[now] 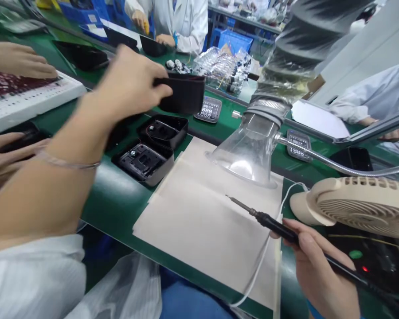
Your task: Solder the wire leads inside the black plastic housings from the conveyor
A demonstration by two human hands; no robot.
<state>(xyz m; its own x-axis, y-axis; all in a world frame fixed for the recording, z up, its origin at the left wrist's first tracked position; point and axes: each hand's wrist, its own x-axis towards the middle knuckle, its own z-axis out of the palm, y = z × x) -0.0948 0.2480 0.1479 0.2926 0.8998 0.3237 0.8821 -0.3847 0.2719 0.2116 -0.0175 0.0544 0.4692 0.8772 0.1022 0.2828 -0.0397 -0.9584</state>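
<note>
My left hand (134,82), reaching across the bench and a little blurred, grips a black plastic casing (184,95) by its left edge. Below it sit two open black housings on the green bench: the nearer housing (144,161) shows inner parts and a round metal piece, and the farther housing (164,130) touches it from behind. A soldering iron (275,223) rests in my right hand (322,261), fingers closed around its dark handle. Its tip points up and left over the pale cardboard sheet (193,212), apart from any part.
A clear fume hood (246,150) on a ribbed duct hangs over the sheet. A beige fan (359,206) stands right, with a white cable (262,261) crossing the sheet. Display units (209,110) lie beyond. Another person's hands (16,62) work at left; co-workers sit opposite.
</note>
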